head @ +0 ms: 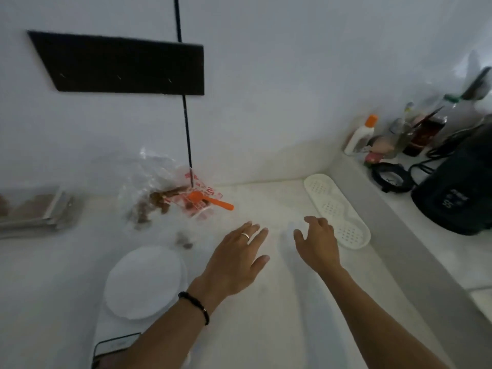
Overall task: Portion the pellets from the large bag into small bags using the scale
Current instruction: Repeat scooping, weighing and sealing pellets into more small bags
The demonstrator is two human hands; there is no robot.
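At the bottom left of the frame one white scale (127, 310) is sitting on the pale counter (266, 302), its round white platter facing up and its dark display showing at the lower edge. Two hands are reaching over the counter in the centre. The left hand (234, 259), wearing a ring and a dark bead bracelet, is hovering palm down with its fingers straight and spread, gripping nothing. The right hand (318, 243) is lying just beside it, fingers loosely apart and bent downward; between the two something pale and clear is blurring into the counter, and whether the fingertips are touching it cannot be told. Just right of that hand one white perforated tray (343, 209) is lying lengthwise. Above the scale a few loose brown pellets (183, 242) are lying on the counter. Farther up, left of centre, one large clear bag (159, 193) with red print is slumping open, brown pellets showing inside, and one orange scoop (210, 200) is resting on it.
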